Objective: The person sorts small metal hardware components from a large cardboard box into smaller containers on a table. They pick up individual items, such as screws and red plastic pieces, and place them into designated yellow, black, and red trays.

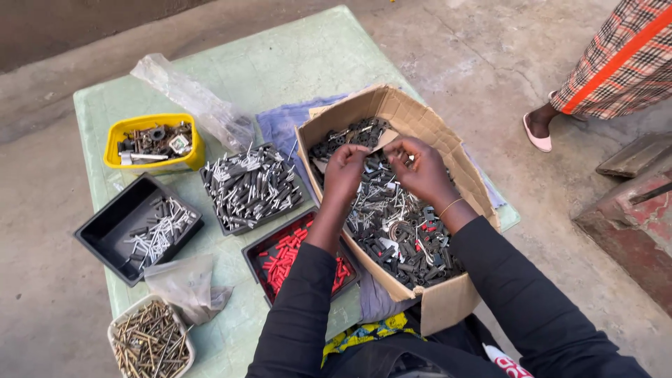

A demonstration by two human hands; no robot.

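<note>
Centrally, a pale green desk point(280, 63) carried a cardboard box point(420, 122) at its right, filled with mixed dark and silver small hardware pieces point(402, 234). Left of the box sat black trays: one with grey metal parts point(250, 187), one with red plastic plugs point(280, 262), one nearly bare point(122, 224). A yellow tub point(150, 126) stood far left. Both hands were inside the box: the left hand point(344, 171) and right hand point(418, 168) each pinched small pieces, fingers curled.

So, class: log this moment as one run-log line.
left hand: picking parts | right hand: picking parts | site: cardboard box | nearby: sorted trays
</note>
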